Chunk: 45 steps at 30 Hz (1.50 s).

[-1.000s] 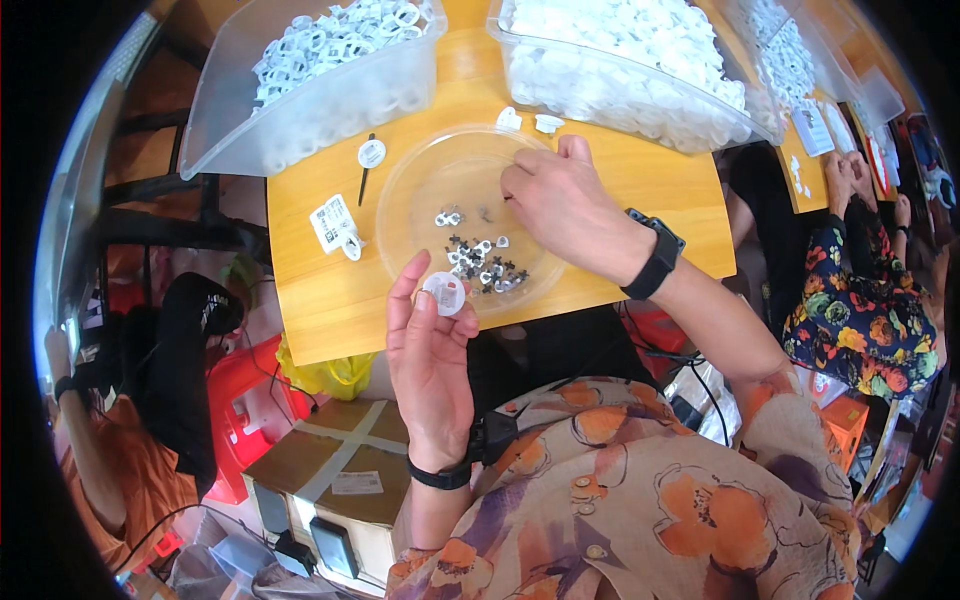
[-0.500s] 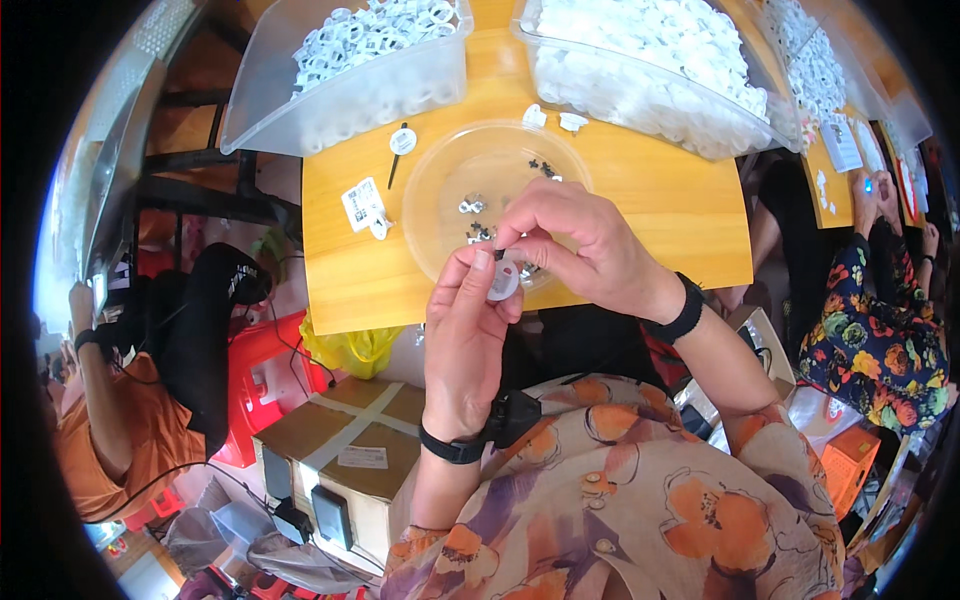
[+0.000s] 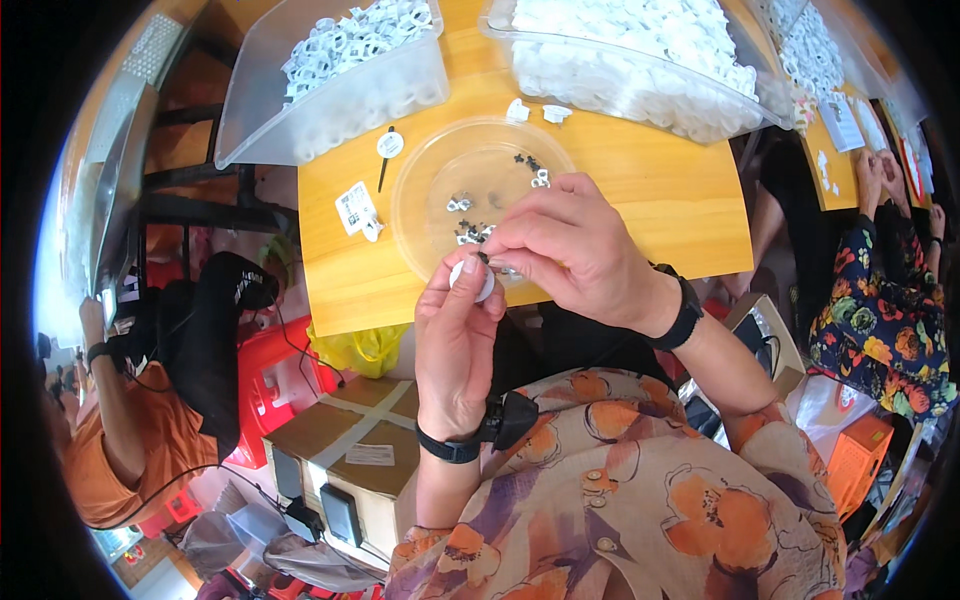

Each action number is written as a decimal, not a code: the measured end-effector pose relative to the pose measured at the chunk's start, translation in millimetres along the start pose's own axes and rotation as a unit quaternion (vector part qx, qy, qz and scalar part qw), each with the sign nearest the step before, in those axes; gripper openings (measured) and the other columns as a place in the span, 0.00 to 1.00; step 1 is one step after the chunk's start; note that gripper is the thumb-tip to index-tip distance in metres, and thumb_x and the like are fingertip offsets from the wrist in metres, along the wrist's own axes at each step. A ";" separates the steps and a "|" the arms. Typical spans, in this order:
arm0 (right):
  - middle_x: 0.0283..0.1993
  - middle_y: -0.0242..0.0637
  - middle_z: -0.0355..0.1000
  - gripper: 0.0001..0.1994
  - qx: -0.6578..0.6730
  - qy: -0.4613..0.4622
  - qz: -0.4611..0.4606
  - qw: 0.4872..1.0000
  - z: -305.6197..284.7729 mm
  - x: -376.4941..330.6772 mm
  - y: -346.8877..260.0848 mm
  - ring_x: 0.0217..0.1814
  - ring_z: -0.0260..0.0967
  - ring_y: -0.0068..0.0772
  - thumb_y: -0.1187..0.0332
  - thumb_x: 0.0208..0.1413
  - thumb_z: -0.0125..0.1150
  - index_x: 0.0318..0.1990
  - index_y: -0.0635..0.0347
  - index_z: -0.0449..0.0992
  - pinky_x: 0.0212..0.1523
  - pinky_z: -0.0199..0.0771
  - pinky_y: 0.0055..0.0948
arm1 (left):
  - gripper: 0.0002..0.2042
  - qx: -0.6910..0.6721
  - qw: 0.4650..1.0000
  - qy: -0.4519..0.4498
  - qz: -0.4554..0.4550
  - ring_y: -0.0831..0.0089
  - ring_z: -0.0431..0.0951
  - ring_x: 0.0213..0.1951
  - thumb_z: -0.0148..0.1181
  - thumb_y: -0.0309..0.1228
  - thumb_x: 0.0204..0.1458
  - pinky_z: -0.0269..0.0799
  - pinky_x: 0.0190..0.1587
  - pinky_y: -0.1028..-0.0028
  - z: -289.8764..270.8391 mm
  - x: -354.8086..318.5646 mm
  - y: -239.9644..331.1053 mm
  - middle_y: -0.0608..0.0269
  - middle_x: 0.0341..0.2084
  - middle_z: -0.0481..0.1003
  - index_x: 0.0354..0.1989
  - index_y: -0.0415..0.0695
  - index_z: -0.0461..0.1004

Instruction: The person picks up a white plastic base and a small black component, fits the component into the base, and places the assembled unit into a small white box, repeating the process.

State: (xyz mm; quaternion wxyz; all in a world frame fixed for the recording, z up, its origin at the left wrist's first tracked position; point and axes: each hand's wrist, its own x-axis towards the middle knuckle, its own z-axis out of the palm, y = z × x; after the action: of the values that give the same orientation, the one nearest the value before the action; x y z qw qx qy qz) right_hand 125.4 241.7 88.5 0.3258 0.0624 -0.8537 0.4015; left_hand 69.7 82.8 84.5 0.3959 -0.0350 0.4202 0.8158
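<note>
My left hand (image 3: 457, 345) is closed, pinching a small round white plastic part (image 3: 486, 284) between thumb and fingers. My right hand (image 3: 590, 262) is closed too, its thumb and forefinger on a tiny black piece (image 3: 483, 257) at the upper edge of the white part. Both hands meet over the near rim of a shallow clear round dish (image 3: 402, 205). Small black cross-shaped pieces (image 3: 525, 160) and small shiny pieces (image 3: 459, 203) lie in that dish, some of them partly hidden by my hands.
Two clear bins, a left one (image 3: 385, 120) and a right one (image 3: 610, 95), stand at the back, full of white plastic parts. A black stick with a white disc (image 3: 389, 146), a white label card (image 3: 354, 207) and loose white parts (image 3: 556, 114) lie on the table. Other people sit at both sides.
The white part has turned in my left hand, so a different face shows. Both hands sit slightly further left in view. The whole view has shifted a little.
</note>
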 end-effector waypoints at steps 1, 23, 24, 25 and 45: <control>0.30 0.29 0.70 0.04 -0.013 0.000 -0.007 1.000 1.1 -0.6 0.8 0.33 0.67 0.29 0.71 0.48 0.63 0.32 0.54 0.75 0.39 0.59 0.29 | 0.10 0.009 1.000 0.007 0.008 0.80 0.66 0.28 0.51 0.28 0.59 0.64 0.32 0.82 0.6 -0.6 -0.3 0.67 0.31 0.71 0.46 0.39 0.69; 0.30 0.32 0.68 0.02 0.035 -0.020 0.071 0.997 4.8 -3.7 0.9 0.33 0.67 0.37 0.72 0.53 0.56 0.33 0.57 0.70 0.39 0.59 0.32 | 0.12 0.002 0.999 0.020 0.036 0.80 0.68 0.30 0.49 0.32 0.61 0.65 0.35 0.82 2.2 -1.0 -6.8 0.65 0.35 0.72 0.47 0.37 0.70; 0.30 0.32 0.68 0.02 0.035 -0.020 0.072 0.997 4.7 -4.2 1.4 0.33 0.67 0.37 0.72 0.53 0.56 0.33 0.57 0.70 0.39 0.59 0.32 | 0.12 0.004 0.999 0.020 0.034 0.80 0.68 0.30 0.49 0.32 0.61 0.65 0.35 0.82 3.0 -0.8 -6.9 0.65 0.35 0.72 0.47 0.37 0.70; 0.30 0.33 0.68 0.02 0.041 -0.023 0.079 0.996 4.5 -5.0 2.0 0.34 0.67 0.37 0.72 0.53 0.56 0.33 0.57 0.70 0.39 0.59 0.33 | 0.12 0.006 0.999 0.020 0.032 0.80 0.68 0.30 0.50 0.31 0.61 0.65 0.35 0.82 3.5 -0.6 -7.1 0.65 0.35 0.72 0.47 0.37 0.70; 0.29 0.33 0.71 0.04 0.128 0.018 0.208 0.970 4.4 -13.9 -16.4 0.32 0.69 0.37 0.72 0.50 0.58 0.33 0.57 0.70 0.37 0.63 0.32 | 0.19 -0.027 0.998 0.030 0.040 0.75 0.69 0.42 0.39 0.35 0.63 0.65 0.47 0.75 12.6 2.6 -7.6 0.59 0.48 0.70 0.54 0.32 0.65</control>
State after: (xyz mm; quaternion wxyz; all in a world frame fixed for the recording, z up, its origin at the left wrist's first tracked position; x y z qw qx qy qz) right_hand 140.1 225.4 88.6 0.2395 -0.0827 -0.7837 0.5671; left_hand 76.5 95.9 86.6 0.3493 -0.0532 0.4103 0.8407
